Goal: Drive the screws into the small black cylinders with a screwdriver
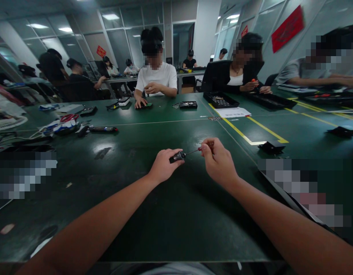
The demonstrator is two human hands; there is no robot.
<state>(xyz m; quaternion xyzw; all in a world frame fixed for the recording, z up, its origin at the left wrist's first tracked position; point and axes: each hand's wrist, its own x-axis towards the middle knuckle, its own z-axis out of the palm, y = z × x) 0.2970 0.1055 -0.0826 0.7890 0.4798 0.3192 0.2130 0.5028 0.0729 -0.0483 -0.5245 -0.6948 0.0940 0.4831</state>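
My left hand (164, 165) is closed round a small dark cylinder (178, 156) with a metallic rim, its end turned to the right. In my right hand (219, 162) is a screwdriver (196, 150) with a reddish-brown handle and a thin metal shaft. The shaft points left, and its tip is at the cylinder's end face; whether it sits in a screw is too small to tell. Both hands are over the middle of the green table (170, 214). My fingers hide most of the cylinder's body and part of the screwdriver's handle.
A dark pen-like tool (103, 129) and a pile of cables (69, 124) lie at the left. Black trays (221, 100) stand beyond, at the right, near yellow tape lines (230, 126). A small black piece (270, 148) lies at the right. Co-workers sit across the table.
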